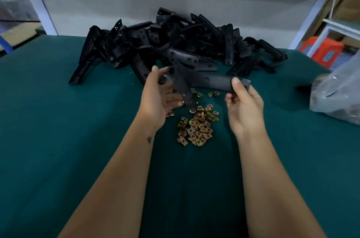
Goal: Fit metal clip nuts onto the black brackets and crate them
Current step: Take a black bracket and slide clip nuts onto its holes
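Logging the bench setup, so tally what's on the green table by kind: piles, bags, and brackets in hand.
Pile of black brackets: 1
Pile of metal clip nuts: 1
Plastic bag: 1
Bracket gripped by the right hand: 1
Total: 4

Two bare hands are in view – a left hand (155,99) and a right hand (244,107). One black bracket (206,80) is held up between them. One heap of black brackets (175,46) lies behind – too tangled to count, several dozen at least. One scatter of brass-coloured clip nuts (196,126) numbers several dozen. One plastic bag (337,97) sits at the right.
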A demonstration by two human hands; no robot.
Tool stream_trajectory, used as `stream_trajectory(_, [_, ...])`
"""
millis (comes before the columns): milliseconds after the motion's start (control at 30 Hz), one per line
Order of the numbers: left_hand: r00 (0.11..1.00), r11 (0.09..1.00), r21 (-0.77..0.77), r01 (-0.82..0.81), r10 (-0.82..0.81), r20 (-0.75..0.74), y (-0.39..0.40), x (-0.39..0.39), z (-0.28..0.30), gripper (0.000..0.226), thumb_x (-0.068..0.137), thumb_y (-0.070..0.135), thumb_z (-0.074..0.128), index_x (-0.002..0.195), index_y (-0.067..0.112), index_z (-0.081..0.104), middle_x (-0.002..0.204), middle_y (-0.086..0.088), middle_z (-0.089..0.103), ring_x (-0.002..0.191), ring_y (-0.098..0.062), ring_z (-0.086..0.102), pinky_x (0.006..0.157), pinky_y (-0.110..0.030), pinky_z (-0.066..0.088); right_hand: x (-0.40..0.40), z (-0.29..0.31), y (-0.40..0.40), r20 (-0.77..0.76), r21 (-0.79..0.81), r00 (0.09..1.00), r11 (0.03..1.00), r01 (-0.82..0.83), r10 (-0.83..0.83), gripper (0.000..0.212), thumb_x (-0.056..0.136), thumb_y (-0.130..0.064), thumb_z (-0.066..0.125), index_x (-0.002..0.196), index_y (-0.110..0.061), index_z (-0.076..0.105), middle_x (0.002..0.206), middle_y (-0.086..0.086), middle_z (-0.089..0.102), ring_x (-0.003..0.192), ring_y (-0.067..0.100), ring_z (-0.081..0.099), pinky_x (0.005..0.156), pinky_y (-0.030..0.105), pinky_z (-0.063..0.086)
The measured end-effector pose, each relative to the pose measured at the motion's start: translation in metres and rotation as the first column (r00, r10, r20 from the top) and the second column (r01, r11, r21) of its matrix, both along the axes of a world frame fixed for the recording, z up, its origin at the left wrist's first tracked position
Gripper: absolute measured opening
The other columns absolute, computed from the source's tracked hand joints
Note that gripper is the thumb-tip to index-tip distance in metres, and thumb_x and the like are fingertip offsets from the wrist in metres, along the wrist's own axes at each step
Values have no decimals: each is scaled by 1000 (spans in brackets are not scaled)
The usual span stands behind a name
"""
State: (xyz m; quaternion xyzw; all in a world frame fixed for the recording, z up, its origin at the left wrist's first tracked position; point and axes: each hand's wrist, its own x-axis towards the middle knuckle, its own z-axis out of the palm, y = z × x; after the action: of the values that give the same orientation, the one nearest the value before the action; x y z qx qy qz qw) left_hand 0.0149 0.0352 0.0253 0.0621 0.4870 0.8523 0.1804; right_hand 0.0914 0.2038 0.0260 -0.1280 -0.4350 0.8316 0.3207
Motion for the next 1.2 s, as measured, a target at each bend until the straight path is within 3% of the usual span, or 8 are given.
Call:
stream_trajectory(167, [912, 914, 40, 403, -405, 66, -9, 0, -2, 71, 85, 63, 58, 120, 3, 69, 97, -11, 73, 68, -20, 69, 64, -28, 61, -4, -1, 0, 16, 109, 996, 990, -93, 92, 18, 92, -7, 65, 77, -16, 64, 74, -3, 61, 63, 6, 50, 54, 16, 41])
stream_trajectory(267, [858, 864, -23, 503, -502, -107, -8, -1, -4, 47, 79, 22, 71, 121, 1, 65, 95, -7, 74, 74, -17, 72, 69, -23, 60, -9, 1, -3, -21, 99, 994, 990, -100, 103, 8, 98, -15, 58, 94, -14, 65, 78, 0, 63, 64, 8, 55, 61, 18, 48])
stream_trajectory(367, [908, 895, 158, 416, -402, -117, -4, -2, -7, 29, 78, -2, 66, 107, 2, 71, 98, -11, 76, 83, -16, 74, 72, -21, 59, -13, -1, 1, 52, 79, 998, 996, -46, 42, 21, 103, -27, 49, 117, -16, 60, 91, 3, 66, 71, 10, 61, 65, 22, 52])
stream_trajectory(433, [961, 925, 262, 277, -271, -58, -5, -6, -8, 24, 75, -1, 67, 98, 2, 74, 94, -10, 76, 82, -15, 74, 69, -18, 58, -14, -3, 1, 231, 332, 972, 943, -35, -45, 16, 102, -26, 52, 110, -23, 65, 88, -5, 65, 66, 4, 59, 62, 21, 49])
stream_trajectory(533, [993, 949, 300, 98, -115, 40, -5, -12, -8, 29, 70, 3, 66, 99, 0, 67, 88, -9, 76, 78, -13, 74, 65, -17, 57, -17, -12, -7, 384, 773, 903, 602, -201, -193, 15, 98, -23, 56, 100, -26, 70, 91, -10, 67, 82, 2, 60, 75, 24, 46])
stream_trajectory(667, [996, 968, 246, 55, -72, 57, 3, -11, -9, 18, 83, -3, 61, 101, -1, 65, 91, -9, 75, 82, -14, 73, 64, -18, 56, -22, -22, -21, 448, 889, 786, 117, -442, -427, 24, 93, -31, 59, 112, -22, 72, 109, 2, 63, 111, 24, 47, 91, 36, 42])
stream_trajectory(933, [997, 968, 248, 26, -41, 58, 11, -8, -11, 32, 97, -5, 48, 109, 20, 64, 95, -1, 76, 94, -17, 73, 68, -34, 61, -21, -16, -26, 454, 876, 835, 326, -355, -311, 14, 84, -17, 71, 85, -27, 61, 88, -8, 65, 103, 23, 57, 89, 42, 49])
stream_trajectory(1200, [992, 945, 326, -15, -27, 124, 8, -11, -12, 29, 104, 9, 43, 112, 29, 62, 120, -9, 67, 87, -21, 75, 62, -32, 59, -22, -16, -23, 383, 867, 872, 444, -226, -304, 16, 79, -27, 81, 89, -22, 70, 74, -16, 61, 72, -1, 58, 63, 14, 44])
